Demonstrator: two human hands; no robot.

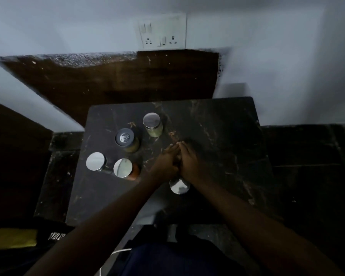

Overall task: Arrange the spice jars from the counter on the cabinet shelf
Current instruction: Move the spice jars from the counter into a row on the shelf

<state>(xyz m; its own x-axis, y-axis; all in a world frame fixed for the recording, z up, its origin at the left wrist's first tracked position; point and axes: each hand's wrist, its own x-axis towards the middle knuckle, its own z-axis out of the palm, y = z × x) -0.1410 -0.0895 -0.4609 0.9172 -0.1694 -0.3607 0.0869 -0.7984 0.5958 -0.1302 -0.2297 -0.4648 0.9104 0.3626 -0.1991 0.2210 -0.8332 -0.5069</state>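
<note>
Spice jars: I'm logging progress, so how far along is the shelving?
Nothing looks done: five spice jars stand on the dark counter, none on a shelf in view. Nothing is in hand either: the left hand and right hand are pressed together, fingers straight. All five are left.

White lettering on dark fabric [57, 236] at lower left, cut off, illegible. Grey jar lid [125, 137] bears an unreadable mark.
</note>
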